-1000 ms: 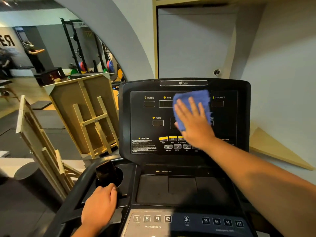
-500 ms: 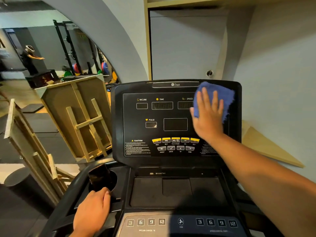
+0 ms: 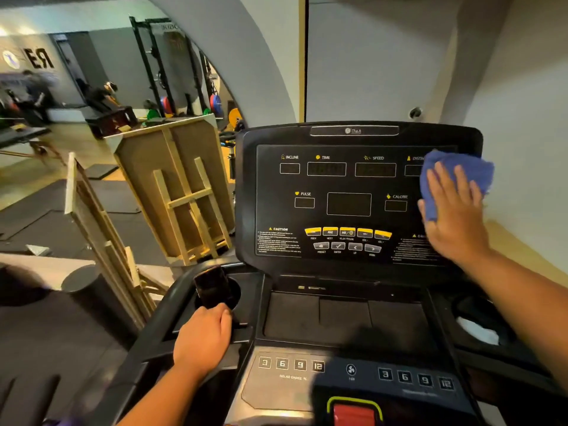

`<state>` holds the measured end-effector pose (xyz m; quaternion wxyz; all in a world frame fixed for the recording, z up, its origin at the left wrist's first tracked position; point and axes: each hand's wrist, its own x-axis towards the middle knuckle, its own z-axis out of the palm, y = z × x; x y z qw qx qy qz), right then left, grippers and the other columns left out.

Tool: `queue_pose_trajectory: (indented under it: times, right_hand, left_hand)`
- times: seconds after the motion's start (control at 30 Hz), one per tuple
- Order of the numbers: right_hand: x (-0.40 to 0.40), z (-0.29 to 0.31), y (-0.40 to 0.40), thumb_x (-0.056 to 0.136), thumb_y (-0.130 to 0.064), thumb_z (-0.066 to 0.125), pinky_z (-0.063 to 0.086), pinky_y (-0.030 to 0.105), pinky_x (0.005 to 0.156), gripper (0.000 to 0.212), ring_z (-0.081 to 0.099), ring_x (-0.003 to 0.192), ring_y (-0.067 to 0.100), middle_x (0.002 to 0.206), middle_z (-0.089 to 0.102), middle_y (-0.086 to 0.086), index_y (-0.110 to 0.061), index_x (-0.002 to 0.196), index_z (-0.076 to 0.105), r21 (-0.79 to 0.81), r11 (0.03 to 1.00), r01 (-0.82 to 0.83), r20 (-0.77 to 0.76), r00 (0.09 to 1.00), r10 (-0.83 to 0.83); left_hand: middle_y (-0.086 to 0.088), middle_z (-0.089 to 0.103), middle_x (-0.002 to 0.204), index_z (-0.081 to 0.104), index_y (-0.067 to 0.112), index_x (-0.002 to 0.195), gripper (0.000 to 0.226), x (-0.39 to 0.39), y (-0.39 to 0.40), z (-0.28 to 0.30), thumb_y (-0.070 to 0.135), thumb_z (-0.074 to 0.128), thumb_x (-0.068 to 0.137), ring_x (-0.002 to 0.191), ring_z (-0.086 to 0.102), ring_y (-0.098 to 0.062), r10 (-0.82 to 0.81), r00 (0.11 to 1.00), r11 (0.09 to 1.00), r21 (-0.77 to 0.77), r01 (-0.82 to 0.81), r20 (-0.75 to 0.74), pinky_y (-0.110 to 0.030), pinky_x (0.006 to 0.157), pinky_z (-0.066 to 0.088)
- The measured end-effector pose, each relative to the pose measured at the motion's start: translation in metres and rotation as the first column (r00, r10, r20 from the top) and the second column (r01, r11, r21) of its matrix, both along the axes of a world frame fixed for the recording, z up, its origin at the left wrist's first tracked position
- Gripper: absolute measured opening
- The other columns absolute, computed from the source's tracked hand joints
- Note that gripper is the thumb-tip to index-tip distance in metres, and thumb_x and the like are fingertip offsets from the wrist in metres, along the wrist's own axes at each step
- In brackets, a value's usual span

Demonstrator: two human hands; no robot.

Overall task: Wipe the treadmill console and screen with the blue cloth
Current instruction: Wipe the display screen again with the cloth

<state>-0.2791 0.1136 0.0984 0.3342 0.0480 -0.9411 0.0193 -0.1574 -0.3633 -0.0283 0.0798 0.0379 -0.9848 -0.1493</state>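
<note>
Two hands are at work on the treadmill. The right hand (image 3: 455,216) lies flat with fingers straight and slightly spread, pressing the blue cloth (image 3: 458,172) against the right edge of the upright screen panel (image 3: 347,195), over the end of the DISTANCE label. The cloth is bunched, its longer side running up and to the right, one corner poking past the panel's right rim. The fingers point up toward the far wall, and the palm covers the caution text at the panel's lower right.

Down at the near left, the left hand (image 3: 203,339) rests on the console's handle bar (image 3: 159,312) with fingers curled over it, just beside the left cup holder (image 3: 236,292), where a dark phone (image 3: 212,285) stands tilted. The console tray (image 3: 344,318) sits between the arms; numbered speed and incline keys (image 3: 290,363) and a red stop button (image 3: 353,413) lie nearest. Wooden frames (image 3: 181,192) lean to the left.
</note>
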Motion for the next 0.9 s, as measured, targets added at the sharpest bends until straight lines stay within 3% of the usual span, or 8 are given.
queue_pose_trajectory:
  times: [0.07,0.1,0.23,0.33,0.5,0.63,0.73,0.9]
  right_hand:
    - [-0.014,0.017,-0.026,0.1,-0.047,0.026,0.007,0.056,0.12,0.067,0.007,0.152,0.04,0.166,0.016,0.011,-0.011,0.157,0.018,-0.096,0.992,0.085,0.0,0.996,-0.085]
    - [-0.017,0.016,-0.04,0.1,-0.047,0.027,0.005,0.056,0.12,0.069,0.004,0.152,0.041,0.167,0.013,0.011,-0.012,0.158,0.015,-0.059,0.995,0.077,-0.002,0.997,-0.078]
    - [0.008,-0.03,-0.07,0.098,-0.047,0.038,0.005,0.056,0.122,0.074,0.001,0.153,0.038,0.168,0.01,0.007,-0.017,0.16,0.012,0.244,0.956,-0.165,0.122,0.983,0.138]
    - [0.043,-0.072,-0.069,0.101,-0.053,0.032,0.008,0.054,0.123,0.07,0.003,0.154,0.034,0.167,0.014,0.006,-0.018,0.159,0.016,0.372,0.867,-0.332,0.28,0.93,0.236]
    - [0.077,-0.093,-0.042,0.103,-0.056,0.021,0.003,0.043,0.122,0.065,-0.003,0.155,0.018,0.168,0.011,-0.003,-0.026,0.16,0.011,0.238,0.889,-0.391,0.416,0.868,0.27]
    - [0.097,-0.097,-0.057,0.103,-0.057,0.011,0.005,0.038,0.122,0.066,0.013,0.152,0.02,0.163,0.03,0.0,-0.022,0.156,0.028,0.114,0.949,-0.293,0.389,0.892,0.228]
    - [0.099,-0.103,-0.088,0.101,-0.054,0.024,0.001,0.035,0.123,0.065,0.012,0.152,0.02,0.161,0.034,0.0,-0.019,0.154,0.036,0.068,0.958,-0.279,0.368,0.899,0.236]
    - [0.075,-0.098,-0.161,0.102,-0.045,0.041,-0.008,0.037,0.122,0.063,0.002,0.154,0.021,0.165,0.022,0.001,-0.02,0.157,0.023,0.081,0.886,-0.457,0.389,0.833,0.394]
  left_hand:
    - [0.006,0.056,0.073,0.052,0.032,0.083,0.032,0.001,0.001,0.003,0.038,0.027,0.102,0.072,0.054,-0.008,-0.015,1.0,1.0,0.007,0.015,-0.013,-0.034,0.061,0.046]
    - [0.006,0.056,0.073,0.053,0.032,0.083,0.033,0.001,0.001,0.002,0.038,0.027,0.102,0.072,0.053,-0.007,-0.021,1.0,1.0,0.008,0.021,-0.014,-0.033,0.06,0.046]
    - [0.006,0.056,0.072,0.052,0.035,0.083,0.032,0.0,-0.001,-0.003,0.04,0.026,0.102,0.068,0.053,-0.005,-0.006,1.0,1.0,0.006,0.007,-0.008,-0.03,0.056,0.044]
    - [0.007,0.055,0.07,0.052,0.034,0.083,0.031,0.0,0.0,-0.003,0.038,0.028,0.103,0.069,0.052,-0.004,-0.02,1.0,1.0,0.0,0.02,-0.014,-0.027,0.055,0.04]
    - [0.007,0.056,0.07,0.053,0.035,0.083,0.032,0.001,0.002,0.001,0.036,0.029,0.103,0.069,0.052,-0.004,-0.022,1.0,1.0,0.005,0.022,-0.012,-0.026,0.057,0.042]
    - [0.008,0.055,0.07,0.053,0.035,0.084,0.031,0.001,0.003,0.001,0.036,0.028,0.103,0.07,0.052,-0.004,-0.023,1.0,1.0,0.007,0.023,-0.014,-0.027,0.059,0.046]
    - [0.008,0.056,0.07,0.054,0.034,0.084,0.032,0.001,0.001,0.0,0.036,0.028,0.103,0.071,0.052,-0.004,-0.025,1.0,1.0,0.002,0.025,-0.013,-0.03,0.062,0.05]
    - [0.008,0.056,0.071,0.054,0.035,0.086,0.032,-0.001,0.0,-0.004,0.038,0.027,0.103,0.071,0.052,-0.004,-0.036,0.999,0.999,-0.001,0.036,-0.023,-0.031,0.064,0.052]
